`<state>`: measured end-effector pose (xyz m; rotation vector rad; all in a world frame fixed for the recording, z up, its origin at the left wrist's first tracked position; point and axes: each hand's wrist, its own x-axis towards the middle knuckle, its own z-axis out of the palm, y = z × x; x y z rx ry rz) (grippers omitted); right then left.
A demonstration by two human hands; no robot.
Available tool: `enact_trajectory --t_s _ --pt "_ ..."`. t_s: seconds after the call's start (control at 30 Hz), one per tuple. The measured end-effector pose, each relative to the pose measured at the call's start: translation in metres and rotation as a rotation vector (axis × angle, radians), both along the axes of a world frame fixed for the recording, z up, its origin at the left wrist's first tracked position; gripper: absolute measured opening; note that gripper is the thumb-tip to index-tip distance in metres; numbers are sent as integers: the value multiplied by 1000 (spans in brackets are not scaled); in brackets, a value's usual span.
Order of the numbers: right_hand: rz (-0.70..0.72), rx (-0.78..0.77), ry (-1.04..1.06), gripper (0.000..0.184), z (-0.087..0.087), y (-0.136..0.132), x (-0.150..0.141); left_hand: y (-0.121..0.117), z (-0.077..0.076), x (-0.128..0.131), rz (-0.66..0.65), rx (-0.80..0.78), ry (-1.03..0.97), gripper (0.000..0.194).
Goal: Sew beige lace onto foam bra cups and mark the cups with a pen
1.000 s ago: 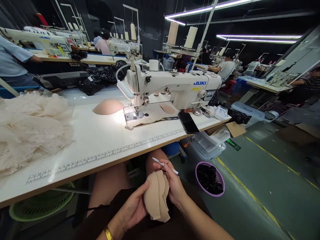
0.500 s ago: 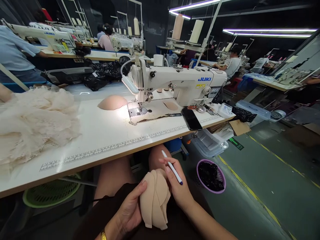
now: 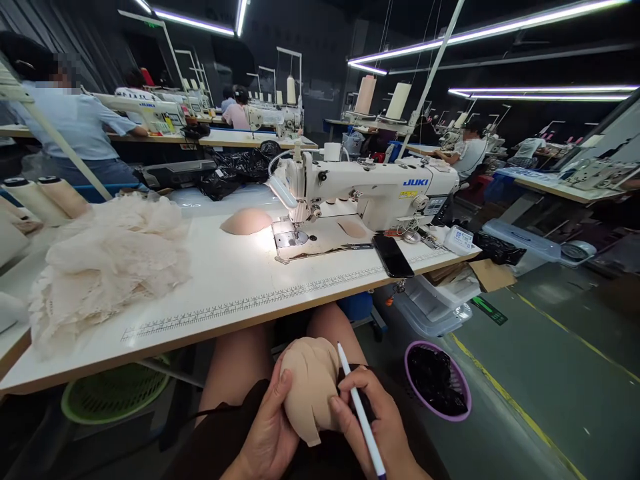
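Observation:
A stack of beige bra cups [image 3: 311, 393] rests in my left hand [image 3: 267, 427] above my lap, the thumb pressing on its left side. My right hand [image 3: 377, 420] grips a white marker pen [image 3: 363, 417] with a purple end, slanting so the purple end points down toward me. The right thumb and fingertips are at the right edge of the cups; whether they also pinch a cup, I cannot tell. On the sewing table [image 3: 215, 280] ahead, one more cup [image 3: 246, 221] lies left of the needle of the white sewing machine [image 3: 370, 190].
Sheer lace fabric [image 3: 120, 253] is heaped on the table's left. A black phone [image 3: 393, 255] lies near the front edge, by a flat beige piece [image 3: 353, 230]. Below stand a purple basket [image 3: 465, 410] and a green basket [image 3: 120, 400]. A co-worker [image 3: 80, 127] sits at the far left.
My view has swung left and up. The right hand has come lower, with the pen's purple end now nearer me. The cups have been turned in my left hand, and their layered edges show less.

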<state>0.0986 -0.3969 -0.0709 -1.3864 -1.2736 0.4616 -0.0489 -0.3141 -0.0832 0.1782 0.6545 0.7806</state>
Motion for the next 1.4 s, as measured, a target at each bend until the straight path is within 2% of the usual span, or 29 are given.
enact_trajectory --t_s 0.1,0.2,0.3,0.37,0.47,0.57,0.67,0.8,0.9,0.97,1.07,1.17,1.23,1.3,1.4 --pt "-40 62 -30 13 3 3 -5 -4 0 0 -3 28 -10 104" --pt "72 140 -101 11 9 5 -4 -5 1 -1 -41 53 -9 109" --pt "6 41 11 4 11 2 3 -4 1 -5 -39 53 -9 108" --pt "-20 -78 131 11 12 0 8 -3 0 -7 -16 55 2 106" --pt "77 -181 259 19 12 0 9 -2 0 -8 -36 59 10 104" --pt "53 -181 228 18 14 3 10 -4 0 -10 -97 74 21 101" --pt "41 -219 143 18 17 3 14 -4 -1 -13 -118 96 35 90" --pt "132 -304 238 24 17 -2 17 -4 -2 -14 -115 124 52 80" --pt "98 -298 270 27 23 -1 21 -5 2 -13 -170 161 68 75" --pt "96 -298 274 29 31 4 24 -5 6 -11 -227 211 72 67" --pt "189 -328 255 30 44 17 27 -5 10 -9 -319 267 63 55" --pt "198 -289 274 30 45 28 27 -3 10 -10 -337 235 41 48" --pt "80 -169 363 29 36 30 26 -2 10 -11 -308 160 6 45" --pt "9 -83 543 32 23 29 23 -2 11 -11 -301 76 -65 43" --pt "93 -154 944 45 5 23 14 -4 12 -9 -383 -13 -181 46"
